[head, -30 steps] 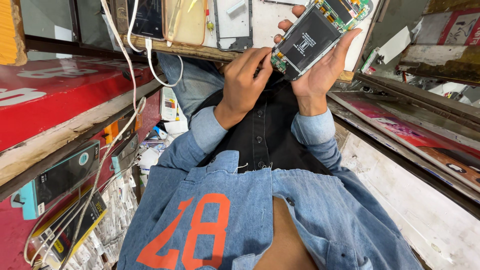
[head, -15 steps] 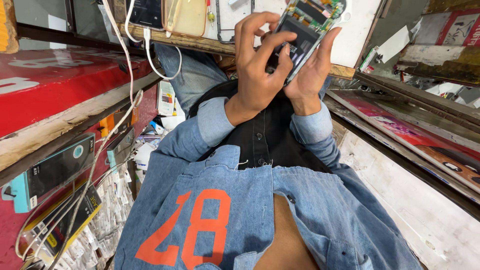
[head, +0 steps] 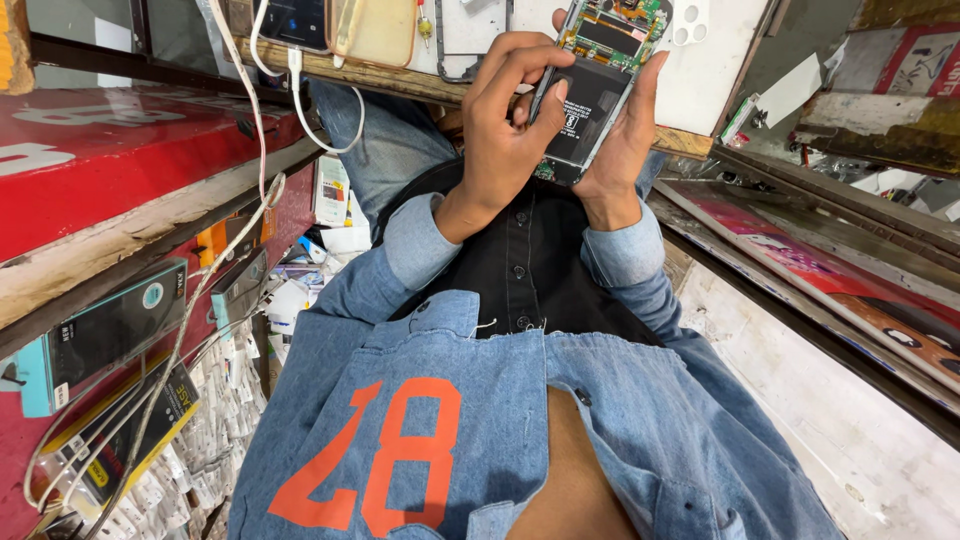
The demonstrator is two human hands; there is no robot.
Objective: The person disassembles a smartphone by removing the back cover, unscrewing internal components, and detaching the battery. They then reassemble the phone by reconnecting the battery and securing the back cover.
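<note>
- Up near my chest, over the table (head: 700, 90) edge, both hands hold an opened phone (head: 598, 85), back cover off, black battery and green circuit board showing.
- My left hand (head: 505, 115) comes in from the side, wrist bent, fingers curled over the phone's edge, thumb tip pressing the battery; grip closed on the phone.
- My right hand (head: 625, 140) cradles it from behind, palm under, fingers up along the far edge; grip closed on the phone.
- Denim sleeves cuffed at both wrists.

A dark, teal-edged flat package (head: 110, 335) hangs under the red shelf (head: 120, 165). Below it sits a black-and-yellow package (head: 140, 430). A dark phone screen (head: 293, 20) lies above the shelf.
</note>
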